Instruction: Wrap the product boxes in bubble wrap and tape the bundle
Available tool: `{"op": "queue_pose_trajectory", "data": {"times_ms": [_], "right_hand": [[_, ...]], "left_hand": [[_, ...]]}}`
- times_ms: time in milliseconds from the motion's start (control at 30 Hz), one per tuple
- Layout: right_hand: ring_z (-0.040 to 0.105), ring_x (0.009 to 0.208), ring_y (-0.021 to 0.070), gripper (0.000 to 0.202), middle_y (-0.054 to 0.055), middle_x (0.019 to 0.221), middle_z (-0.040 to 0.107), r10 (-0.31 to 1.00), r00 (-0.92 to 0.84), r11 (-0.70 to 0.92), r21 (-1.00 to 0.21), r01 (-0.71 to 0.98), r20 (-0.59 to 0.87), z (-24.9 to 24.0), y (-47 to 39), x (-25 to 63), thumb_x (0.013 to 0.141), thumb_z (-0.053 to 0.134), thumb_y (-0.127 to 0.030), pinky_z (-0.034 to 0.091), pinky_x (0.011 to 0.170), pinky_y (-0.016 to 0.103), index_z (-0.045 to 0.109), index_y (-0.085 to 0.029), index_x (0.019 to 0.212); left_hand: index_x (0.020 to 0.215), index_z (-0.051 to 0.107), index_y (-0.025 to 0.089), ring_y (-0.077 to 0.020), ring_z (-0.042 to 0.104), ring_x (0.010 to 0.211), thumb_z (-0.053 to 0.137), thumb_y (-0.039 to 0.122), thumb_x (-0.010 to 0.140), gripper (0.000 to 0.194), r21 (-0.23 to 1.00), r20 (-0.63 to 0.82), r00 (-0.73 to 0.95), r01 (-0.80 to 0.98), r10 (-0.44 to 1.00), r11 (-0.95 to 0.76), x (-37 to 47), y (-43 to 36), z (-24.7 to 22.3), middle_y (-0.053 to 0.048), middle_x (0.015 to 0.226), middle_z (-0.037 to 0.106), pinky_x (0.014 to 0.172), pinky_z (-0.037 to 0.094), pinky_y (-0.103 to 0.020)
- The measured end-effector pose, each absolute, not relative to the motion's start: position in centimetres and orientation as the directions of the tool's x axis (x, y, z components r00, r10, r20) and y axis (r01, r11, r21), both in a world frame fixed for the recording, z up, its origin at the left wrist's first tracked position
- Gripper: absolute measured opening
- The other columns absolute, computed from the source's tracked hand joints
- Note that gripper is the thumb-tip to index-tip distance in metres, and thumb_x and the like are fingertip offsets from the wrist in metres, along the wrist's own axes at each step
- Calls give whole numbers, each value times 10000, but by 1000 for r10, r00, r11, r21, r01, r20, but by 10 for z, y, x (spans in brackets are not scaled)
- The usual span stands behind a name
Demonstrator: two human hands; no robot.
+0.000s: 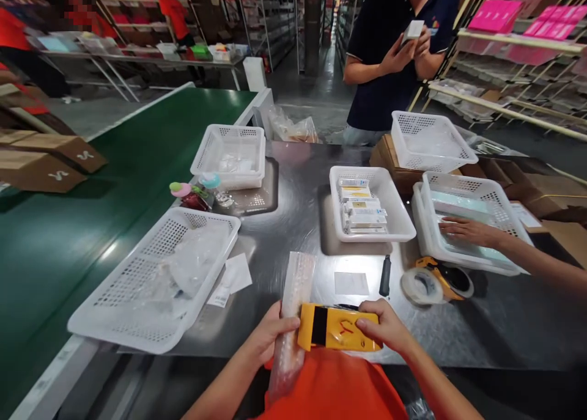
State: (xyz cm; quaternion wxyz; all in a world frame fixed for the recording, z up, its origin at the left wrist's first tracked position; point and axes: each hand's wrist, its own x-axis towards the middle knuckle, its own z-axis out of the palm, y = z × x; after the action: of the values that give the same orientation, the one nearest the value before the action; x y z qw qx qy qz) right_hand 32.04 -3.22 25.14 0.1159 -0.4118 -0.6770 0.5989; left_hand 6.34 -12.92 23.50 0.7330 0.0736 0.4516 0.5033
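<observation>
Near the table's front edge, my left hand (274, 332) is closed around a long clear bubble-wrap sleeve (296, 291), which stands roughly upright. My right hand (384, 326) grips the right end of a yellow box (351, 330) with a black band and a red mark. The box's left end lies against the sleeve, beside my left thumb. Beyond the box, a small clear bag (351, 283) and a black cutter (386, 276) lie on the metal table (293, 224).
White baskets (372, 232) stand around the table; one holds small boxes. Tape rolls (424, 287) lie at the right. Another person's hand (472, 232) reaches into the right basket. A person (380, 96) stands across the table, holding a small box. A green conveyor (123, 163) runs along the left.
</observation>
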Motion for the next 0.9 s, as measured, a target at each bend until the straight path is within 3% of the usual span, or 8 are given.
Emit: {"op": "queue_pose_trajectory", "data": {"times_ms": [167,300,467,633,900], "right_hand": [[300,496,74,690,-49,523,350,672,-638,-77,-892,444,-376,252,-31,314,690,529,-871,219,455,216,451,-195,574],[314,513,79,706,-43,533,367,674,-636,-77,-892,446,-376,253,-29,308,675,525,-888,230,463,216,461,-191,580],[339,520,83,691,-41,532,381,662,-656,-42,-891,451,-363,260,-28,306,708,511,-870,212,453,208,453,-193,580],[316,474,79,681,-47,489,352,652,-667,39,-862,505,-361,279,-17,327,718,512,-854,190,433,221,439,-201,543],[337,481,83,540,-28,477,401,742,-577,217,-692,689,-342,305,-20,321,797,561,-646,157,452,246,475,-191,520]], "left_hand": [[957,676,132,-220,705,765,929,289,494,550,621,-570,-7,-659,822,425,57,-123,241,-70,841,743,708,543,-289],[982,673,134,-236,714,808,932,344,527,564,594,-582,1,-683,813,425,60,-123,240,-79,859,746,725,547,-296],[999,639,138,-260,714,780,973,400,439,702,582,-611,-49,-704,790,407,64,-123,239,-84,834,740,684,554,-322],[940,620,148,-195,673,643,959,351,469,614,619,-629,-88,-657,772,430,44,-127,251,-60,785,726,594,518,-286],[1001,621,163,-179,662,645,955,346,464,658,612,-641,-34,-626,766,484,47,-123,262,-26,781,702,617,509,-280]]}}
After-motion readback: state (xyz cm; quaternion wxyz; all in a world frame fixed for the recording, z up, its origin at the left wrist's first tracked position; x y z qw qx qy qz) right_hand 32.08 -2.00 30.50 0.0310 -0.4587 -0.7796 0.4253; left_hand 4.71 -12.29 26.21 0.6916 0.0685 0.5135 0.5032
